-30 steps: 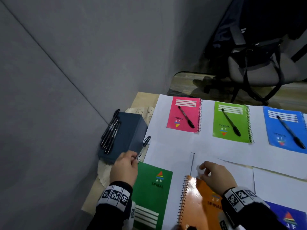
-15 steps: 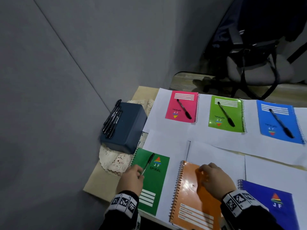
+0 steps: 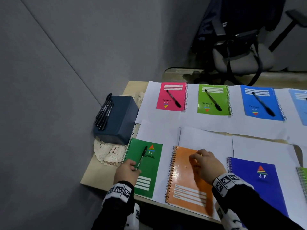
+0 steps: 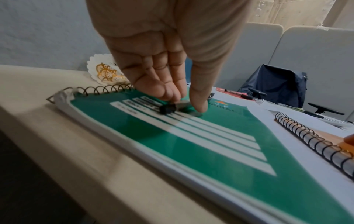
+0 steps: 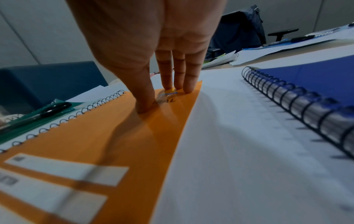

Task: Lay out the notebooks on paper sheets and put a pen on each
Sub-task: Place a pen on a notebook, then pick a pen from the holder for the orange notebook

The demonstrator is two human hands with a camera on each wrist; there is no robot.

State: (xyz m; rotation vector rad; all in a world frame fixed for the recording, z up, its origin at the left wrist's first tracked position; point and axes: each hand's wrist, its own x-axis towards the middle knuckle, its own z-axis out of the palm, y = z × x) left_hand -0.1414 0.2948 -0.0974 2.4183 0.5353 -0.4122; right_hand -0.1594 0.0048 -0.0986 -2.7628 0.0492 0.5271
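Grey walls meet behind a pale table (image 3: 99, 173) covered with paper sheets (image 3: 207, 140). At the left, a dark box (image 3: 123, 120) carries spare pens (image 3: 103, 112). Beside it, the left hand (image 3: 127, 171) pinches the near end of a black pen (image 3: 142, 156) lying on the green notebook (image 3: 149, 170), between thumb and fingertips. Next right, the right hand (image 3: 207, 165) presses straight fingers, held together, on the orange notebook (image 3: 186, 183). A dark blue notebook (image 3: 262, 185) lies rightmost. Along the far row, the pink (image 3: 171, 97), lime (image 3: 213, 100) and blue notebooks (image 3: 260, 103) each bear a pen.
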